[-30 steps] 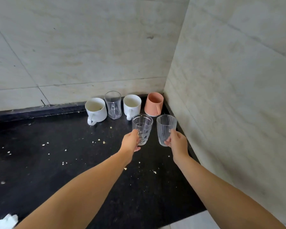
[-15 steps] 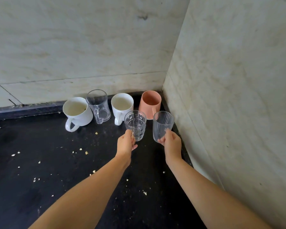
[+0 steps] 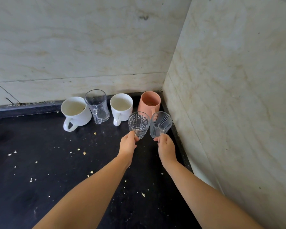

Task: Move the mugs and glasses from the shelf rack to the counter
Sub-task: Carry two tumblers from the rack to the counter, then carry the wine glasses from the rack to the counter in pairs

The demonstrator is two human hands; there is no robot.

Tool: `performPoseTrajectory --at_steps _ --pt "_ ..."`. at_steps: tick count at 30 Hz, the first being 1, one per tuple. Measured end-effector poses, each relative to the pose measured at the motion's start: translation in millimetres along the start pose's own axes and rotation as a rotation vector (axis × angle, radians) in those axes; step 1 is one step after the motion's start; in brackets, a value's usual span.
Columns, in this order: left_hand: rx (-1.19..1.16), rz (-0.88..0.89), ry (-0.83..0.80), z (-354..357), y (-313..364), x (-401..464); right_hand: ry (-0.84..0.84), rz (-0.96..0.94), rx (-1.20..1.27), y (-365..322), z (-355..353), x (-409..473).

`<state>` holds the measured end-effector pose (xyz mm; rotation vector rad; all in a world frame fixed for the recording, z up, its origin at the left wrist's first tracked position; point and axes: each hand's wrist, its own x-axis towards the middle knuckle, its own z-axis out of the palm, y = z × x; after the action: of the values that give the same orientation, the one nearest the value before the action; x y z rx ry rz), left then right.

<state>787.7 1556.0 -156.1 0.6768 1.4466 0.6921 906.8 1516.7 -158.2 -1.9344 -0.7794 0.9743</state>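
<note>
My left hand [image 3: 127, 144] grips the base of a patterned clear glass [image 3: 138, 124]. Beside it, my right hand [image 3: 165, 146] holds a ribbed clear glass [image 3: 160, 124] tilted to the right. Both glasses hang just above the black counter [image 3: 48, 162], in front of a row along the back wall: a wide white mug [image 3: 76, 113], a clear glass mug [image 3: 97, 106], a second white mug [image 3: 121, 107] and a pink mug [image 3: 149, 103] in the corner. The shelf rack is out of view.
Marble walls close the counter at the back [image 3: 81, 47] and on the right [image 3: 238, 96]. Pale crumbs [image 3: 84, 152] are scattered over the dark surface left of and under my arms.
Both hands have carried the glasses forward toward the row of mugs, and the ribbed glass now tilts more to the right. The view has shifted slightly.
</note>
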Motion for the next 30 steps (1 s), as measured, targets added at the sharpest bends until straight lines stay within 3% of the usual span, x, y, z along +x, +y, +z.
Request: performPoseTrajectory --at_steps 4,7,10,14,18,23,25,27,30 --pt "0.079 0.017 -0.025 -8 1 -5 -0.025 0.014 -0.089 -8 -5 1" --pt "0.050 0.050 0.037 -18 4 -16 0.086 0.013 -0.139 -14 -12 -3" --pt "0.027 0.057 0.091 -30 14 -32 0.186 -0.073 -0.194 -32 -23 -12" --pt "0.153 0.219 0.178 -48 36 -62 0.188 -0.257 -0.251 -77 -28 -29" --pt "0.427 0.361 0.305 -83 49 -102 0.031 -0.512 -0.343 -120 -5 -58" --pt "0.693 0.459 0.571 -153 49 -161 -0.202 -1.121 -0.678 -151 40 -122" --pt "0.776 0.481 0.666 -183 43 -187 -0.308 -1.284 -0.800 -155 60 -150" --pt "0.839 0.482 0.749 -214 31 -218 -0.385 -1.368 -0.916 -156 77 -187" --pt "0.914 0.462 0.874 -259 0 -272 -0.537 -1.342 -1.119 -152 99 -250"
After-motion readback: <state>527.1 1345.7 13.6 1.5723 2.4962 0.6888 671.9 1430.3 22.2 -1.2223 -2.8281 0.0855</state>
